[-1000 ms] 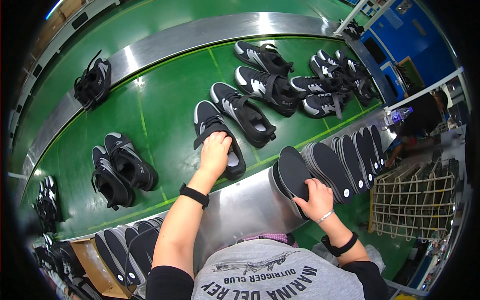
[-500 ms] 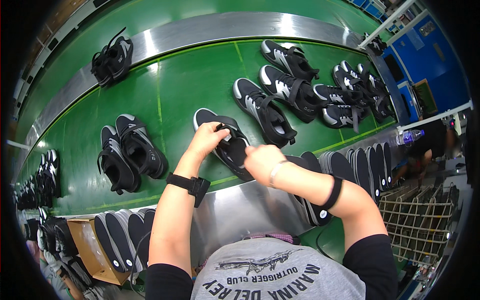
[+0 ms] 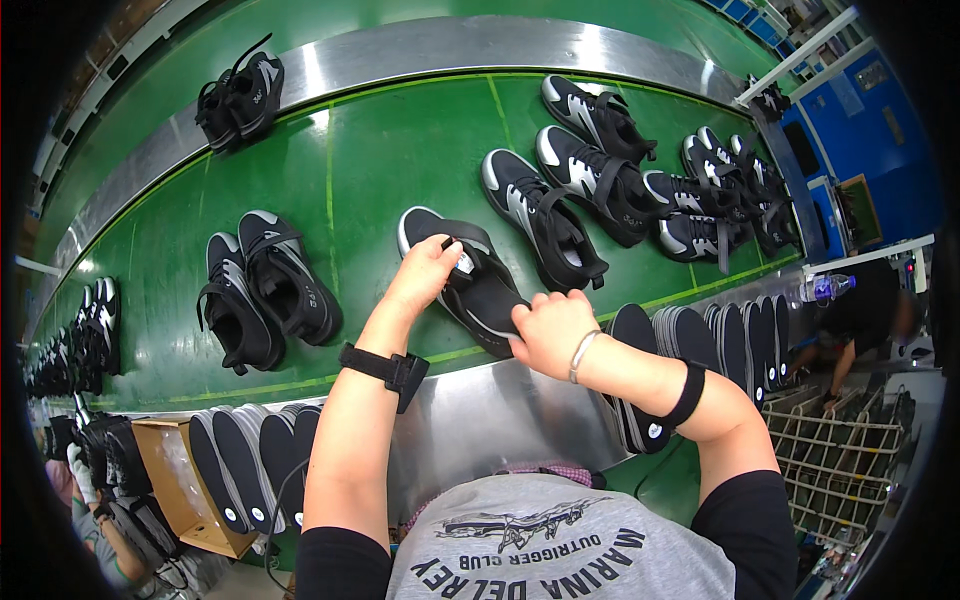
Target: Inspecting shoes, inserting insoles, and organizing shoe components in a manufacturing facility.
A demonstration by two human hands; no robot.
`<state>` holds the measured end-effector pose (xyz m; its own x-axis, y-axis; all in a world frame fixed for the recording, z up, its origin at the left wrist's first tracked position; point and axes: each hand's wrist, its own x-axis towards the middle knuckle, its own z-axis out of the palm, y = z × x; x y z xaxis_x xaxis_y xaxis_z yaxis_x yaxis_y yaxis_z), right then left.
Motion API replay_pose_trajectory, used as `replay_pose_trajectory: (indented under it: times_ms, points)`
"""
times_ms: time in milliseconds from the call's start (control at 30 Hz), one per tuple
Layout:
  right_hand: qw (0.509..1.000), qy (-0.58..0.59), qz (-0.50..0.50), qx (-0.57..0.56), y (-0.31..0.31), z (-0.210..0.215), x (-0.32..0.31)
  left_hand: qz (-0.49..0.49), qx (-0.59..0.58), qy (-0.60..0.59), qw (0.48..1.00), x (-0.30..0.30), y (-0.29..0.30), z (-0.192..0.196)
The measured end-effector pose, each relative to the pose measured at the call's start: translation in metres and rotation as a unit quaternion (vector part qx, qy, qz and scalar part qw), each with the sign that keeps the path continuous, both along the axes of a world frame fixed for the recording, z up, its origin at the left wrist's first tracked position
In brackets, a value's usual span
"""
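Fingers of left hand (image 3: 425, 272) & right hand (image 3: 552, 330) grip black shoe (image 3: 470, 283) btwn them.

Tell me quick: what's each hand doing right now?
Left hand: closed on the tongue of the black shoe on the green belt.
Right hand: closed on that shoe's heel end.

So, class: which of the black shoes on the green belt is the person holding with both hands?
The black shoe at mid-belt: left hand at its opening, right hand at its near end. Others lie untouched.
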<state>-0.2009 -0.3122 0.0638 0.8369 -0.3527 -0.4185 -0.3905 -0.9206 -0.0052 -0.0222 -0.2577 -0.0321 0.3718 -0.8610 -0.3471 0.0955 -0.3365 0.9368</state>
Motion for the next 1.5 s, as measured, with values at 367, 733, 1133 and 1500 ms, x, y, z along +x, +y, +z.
replay_pose_trajectory:
  times_ms: [367, 733, 1133, 1500]
  points:
    - [0.977, 0.166, -0.036, 0.132, -0.010, -0.077, 0.078, 0.084, -0.043, 0.041, 0.995, -0.013, 0.001, -0.005]
    - [0.986, 0.157, 0.039, 0.029, -0.002, -0.086, 0.070, 0.082, -0.027, -0.096, 0.992, -0.011, -0.003, -0.022]
    - [0.930, 0.304, 0.130, 0.159, -0.015, -0.040, 0.043, 0.090, -0.004, -0.202, 0.975, -0.022, -0.009, -0.008]
    - [0.926, -0.202, 0.056, 0.314, -0.022, -0.037, -0.021, 0.067, -0.014, -0.347, 0.935, 0.000, 0.010, 0.034]
